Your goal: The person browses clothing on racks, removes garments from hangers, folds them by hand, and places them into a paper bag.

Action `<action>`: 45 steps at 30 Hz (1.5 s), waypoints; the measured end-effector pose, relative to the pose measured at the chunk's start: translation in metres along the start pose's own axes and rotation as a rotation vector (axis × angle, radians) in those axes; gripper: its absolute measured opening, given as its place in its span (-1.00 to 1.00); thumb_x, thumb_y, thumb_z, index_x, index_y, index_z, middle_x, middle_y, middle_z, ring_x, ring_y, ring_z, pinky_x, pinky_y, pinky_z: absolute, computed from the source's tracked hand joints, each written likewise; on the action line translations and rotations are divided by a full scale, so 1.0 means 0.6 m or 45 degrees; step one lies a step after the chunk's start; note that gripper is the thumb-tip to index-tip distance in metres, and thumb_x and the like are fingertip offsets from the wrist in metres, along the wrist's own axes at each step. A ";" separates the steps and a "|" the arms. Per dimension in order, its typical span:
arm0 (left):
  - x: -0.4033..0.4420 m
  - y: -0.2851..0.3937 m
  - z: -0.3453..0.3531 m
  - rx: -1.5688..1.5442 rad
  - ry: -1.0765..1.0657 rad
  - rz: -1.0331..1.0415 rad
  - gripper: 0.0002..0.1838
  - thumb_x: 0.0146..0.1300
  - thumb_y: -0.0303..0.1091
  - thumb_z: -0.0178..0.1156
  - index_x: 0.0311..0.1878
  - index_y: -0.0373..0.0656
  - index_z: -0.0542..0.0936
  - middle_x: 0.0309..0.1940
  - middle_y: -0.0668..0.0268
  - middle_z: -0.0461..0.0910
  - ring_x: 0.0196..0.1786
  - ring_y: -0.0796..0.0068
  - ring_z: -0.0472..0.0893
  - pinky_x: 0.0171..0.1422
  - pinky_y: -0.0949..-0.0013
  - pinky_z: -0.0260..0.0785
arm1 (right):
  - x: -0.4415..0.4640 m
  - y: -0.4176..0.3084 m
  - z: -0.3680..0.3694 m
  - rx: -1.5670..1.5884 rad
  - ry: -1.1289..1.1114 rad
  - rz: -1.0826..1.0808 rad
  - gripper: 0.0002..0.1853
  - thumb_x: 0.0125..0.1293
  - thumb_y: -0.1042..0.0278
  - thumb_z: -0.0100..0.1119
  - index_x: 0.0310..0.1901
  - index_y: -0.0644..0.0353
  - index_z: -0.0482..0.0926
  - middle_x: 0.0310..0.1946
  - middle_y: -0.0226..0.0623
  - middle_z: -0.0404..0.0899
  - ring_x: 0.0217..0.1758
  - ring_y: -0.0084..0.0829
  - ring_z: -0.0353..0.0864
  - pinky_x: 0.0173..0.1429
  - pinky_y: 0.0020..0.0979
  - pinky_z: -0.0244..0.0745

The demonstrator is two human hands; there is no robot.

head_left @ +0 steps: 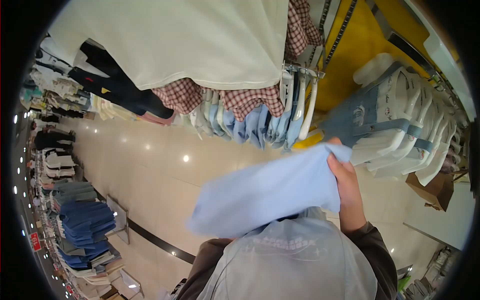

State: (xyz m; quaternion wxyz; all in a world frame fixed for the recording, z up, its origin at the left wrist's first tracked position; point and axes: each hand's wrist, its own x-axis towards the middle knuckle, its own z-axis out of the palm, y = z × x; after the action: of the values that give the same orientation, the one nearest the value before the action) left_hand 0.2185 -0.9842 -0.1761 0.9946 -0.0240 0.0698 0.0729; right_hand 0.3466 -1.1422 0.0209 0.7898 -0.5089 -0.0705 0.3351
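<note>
A light blue piece of clothing (270, 190) is stretched out in front of my chest, slightly blurred along its left end. At its upper right corner, my right hand (345, 177) is closed on the fabric with the thumb on the near side. My left hand is hidden behind the garment's lower edge; only the dark left sleeve (207, 257) shows, so its fingers cannot be made out. Below the cloth is the grey apron (295, 260) on my front. Just beyond the garment, blue clothes (250, 125) hang on white hangers (310, 107).
A large cream garment (215, 40) hangs close overhead, with red checked clothes (252, 100) under it. White and blue outfits (400, 115) hang at right above a cardboard box (432, 190). Blue shirts (85, 225) fill a rack at left. A person (52, 140) stands far left.
</note>
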 end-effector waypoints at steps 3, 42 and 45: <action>0.035 -0.024 -0.020 0.069 0.151 -0.045 -0.47 0.30 0.02 -0.13 0.15 -0.21 0.28 -0.02 0.19 0.48 0.01 0.32 0.45 0.23 0.23 0.15 | 0.027 -0.004 0.000 -0.021 0.202 0.214 -0.74 0.28 0.27 -0.01 -0.06 0.19 0.32 -0.30 -0.44 0.40 -0.22 -0.65 0.38 -0.09 -0.58 0.30; -0.027 0.083 0.032 0.298 0.030 0.063 -0.25 0.27 0.23 -0.27 0.31 -0.22 0.10 0.22 0.14 0.27 0.26 0.23 0.27 0.33 0.27 0.09 | 0.038 0.174 -0.073 0.457 -0.216 0.582 -0.51 0.36 0.16 -0.12 0.19 0.32 0.20 0.10 -0.18 0.38 0.12 -0.34 0.41 0.21 -0.31 0.29; -0.057 0.055 -0.049 0.702 0.449 -0.176 -0.26 0.27 0.15 -0.13 0.31 -0.26 0.08 0.27 0.13 0.18 0.28 0.26 0.24 0.32 0.27 0.10 | 0.053 0.179 -0.076 0.619 -0.141 0.566 -0.50 0.36 0.14 -0.14 0.20 0.33 0.19 0.12 -0.15 0.35 0.14 -0.29 0.39 0.23 -0.26 0.27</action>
State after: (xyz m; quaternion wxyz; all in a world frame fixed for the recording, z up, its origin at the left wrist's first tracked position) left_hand 0.1759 -0.9585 -0.2014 0.9389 0.2289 0.2561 -0.0217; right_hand 0.3428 -1.1302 -0.0993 0.7907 -0.2893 0.0814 0.5334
